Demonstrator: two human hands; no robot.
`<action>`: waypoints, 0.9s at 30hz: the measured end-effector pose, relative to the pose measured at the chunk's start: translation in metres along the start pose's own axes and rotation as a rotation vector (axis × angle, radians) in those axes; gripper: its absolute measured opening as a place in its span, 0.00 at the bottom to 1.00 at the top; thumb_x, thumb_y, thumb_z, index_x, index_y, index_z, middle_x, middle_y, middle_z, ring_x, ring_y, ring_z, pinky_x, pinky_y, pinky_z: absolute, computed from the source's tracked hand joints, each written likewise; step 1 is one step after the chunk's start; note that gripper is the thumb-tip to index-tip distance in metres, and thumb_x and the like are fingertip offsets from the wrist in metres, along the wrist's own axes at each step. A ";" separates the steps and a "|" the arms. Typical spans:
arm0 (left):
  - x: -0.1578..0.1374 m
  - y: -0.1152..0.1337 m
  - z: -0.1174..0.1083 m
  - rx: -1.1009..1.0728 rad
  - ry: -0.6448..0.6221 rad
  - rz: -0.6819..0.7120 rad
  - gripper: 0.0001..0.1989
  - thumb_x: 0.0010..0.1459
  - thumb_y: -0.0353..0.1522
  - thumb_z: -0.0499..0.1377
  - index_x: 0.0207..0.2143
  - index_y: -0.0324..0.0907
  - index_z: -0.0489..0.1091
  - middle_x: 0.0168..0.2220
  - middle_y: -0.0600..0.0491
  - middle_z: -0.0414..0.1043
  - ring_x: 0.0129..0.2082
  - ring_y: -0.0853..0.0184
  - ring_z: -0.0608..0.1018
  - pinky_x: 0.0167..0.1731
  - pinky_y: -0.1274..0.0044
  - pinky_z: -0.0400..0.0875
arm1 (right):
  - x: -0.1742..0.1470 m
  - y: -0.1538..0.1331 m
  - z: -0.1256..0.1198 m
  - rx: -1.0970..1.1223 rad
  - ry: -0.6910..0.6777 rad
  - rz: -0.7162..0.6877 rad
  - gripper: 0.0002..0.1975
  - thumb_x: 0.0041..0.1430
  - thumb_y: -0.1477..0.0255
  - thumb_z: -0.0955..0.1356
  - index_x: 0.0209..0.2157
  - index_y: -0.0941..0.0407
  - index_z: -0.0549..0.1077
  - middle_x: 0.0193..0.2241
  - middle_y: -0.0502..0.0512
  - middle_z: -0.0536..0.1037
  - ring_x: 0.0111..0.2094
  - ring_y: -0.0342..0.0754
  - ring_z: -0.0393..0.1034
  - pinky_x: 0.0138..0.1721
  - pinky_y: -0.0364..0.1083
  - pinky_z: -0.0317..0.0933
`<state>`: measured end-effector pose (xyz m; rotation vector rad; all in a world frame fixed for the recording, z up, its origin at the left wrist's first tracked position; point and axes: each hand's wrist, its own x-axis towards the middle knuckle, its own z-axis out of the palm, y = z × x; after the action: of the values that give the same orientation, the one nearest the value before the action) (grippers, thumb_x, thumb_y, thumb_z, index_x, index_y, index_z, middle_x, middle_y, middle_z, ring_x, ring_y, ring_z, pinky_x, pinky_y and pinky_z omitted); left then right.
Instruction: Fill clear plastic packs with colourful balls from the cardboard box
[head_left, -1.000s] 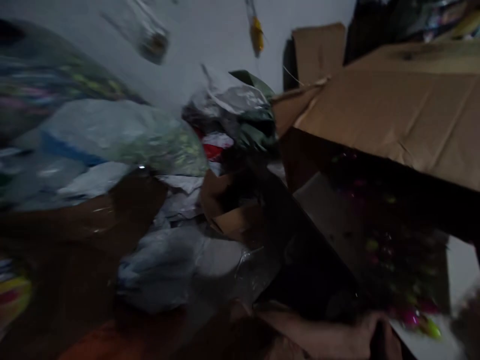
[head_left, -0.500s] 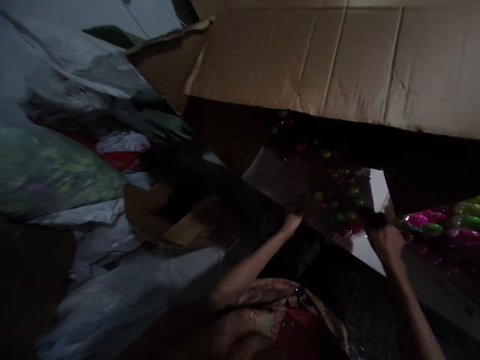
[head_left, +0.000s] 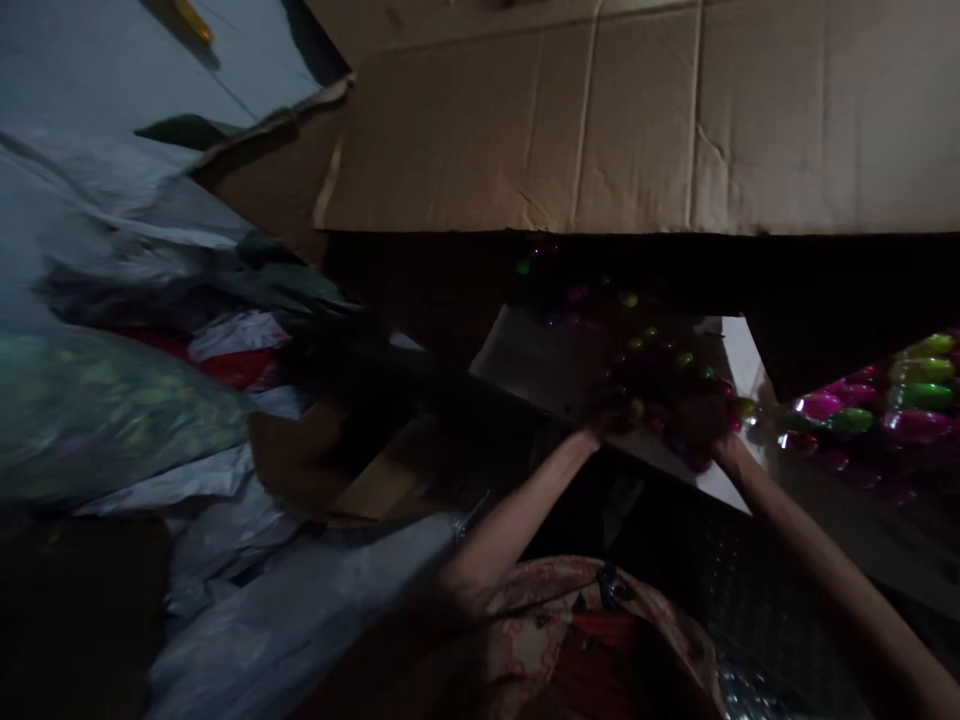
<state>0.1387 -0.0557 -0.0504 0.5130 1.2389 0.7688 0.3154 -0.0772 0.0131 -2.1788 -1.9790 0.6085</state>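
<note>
Nearest, both bare arms reach forward: the left hand [head_left: 600,425] and right hand [head_left: 705,430] meet at a clear bag of shiny pink and green eggs [head_left: 660,370]; their fingers' grip cannot be told in the gloom. Beyond, a brown cardboard flap [head_left: 600,120] overhangs.

Sitting in dim light: a pale wall [head_left: 90,90] showing upper left, a big cardboard flap [head_left: 637,120] hanging overhead, crumpled plastic bags [head_left: 135,420] lying heaped left.

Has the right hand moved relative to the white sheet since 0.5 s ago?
Yes. The right hand has shifted left along the near edge of the white sheet, away from its right corner and in among the shiny pink and green pieces, nearer the left hand.
</note>
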 end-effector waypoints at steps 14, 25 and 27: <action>-0.076 -0.070 0.029 -0.162 0.130 -0.024 0.10 0.35 0.32 0.63 0.22 0.33 0.71 0.20 0.51 0.70 0.19 0.71 0.72 0.20 0.81 0.59 | -0.149 -0.013 0.086 1.238 0.021 0.636 0.44 0.52 0.41 0.62 0.55 0.64 0.69 0.56 0.63 0.67 0.58 0.54 0.60 0.56 0.45 0.54; -0.085 -0.063 0.017 -0.172 0.162 -0.185 0.07 0.31 0.26 0.63 0.20 0.36 0.73 0.21 0.53 0.73 0.22 0.73 0.73 0.23 0.84 0.66 | -0.116 -0.027 0.110 1.150 0.236 0.670 0.32 0.49 0.41 0.59 0.23 0.58 0.69 0.25 0.57 0.71 0.32 0.48 0.64 0.39 0.46 0.58; -0.077 -0.069 0.020 -0.115 0.142 -0.156 0.08 0.36 0.26 0.63 0.25 0.40 0.75 0.29 0.55 0.76 0.28 0.72 0.76 0.26 0.84 0.69 | -0.109 -0.017 0.115 1.062 0.241 0.710 0.29 0.54 0.45 0.59 0.24 0.58 0.69 0.26 0.55 0.72 0.30 0.47 0.64 0.35 0.45 0.56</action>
<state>0.1638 -0.1581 -0.0459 0.2679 1.3409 0.7484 0.2495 -0.2010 -0.0633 -1.9610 -0.4430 1.0708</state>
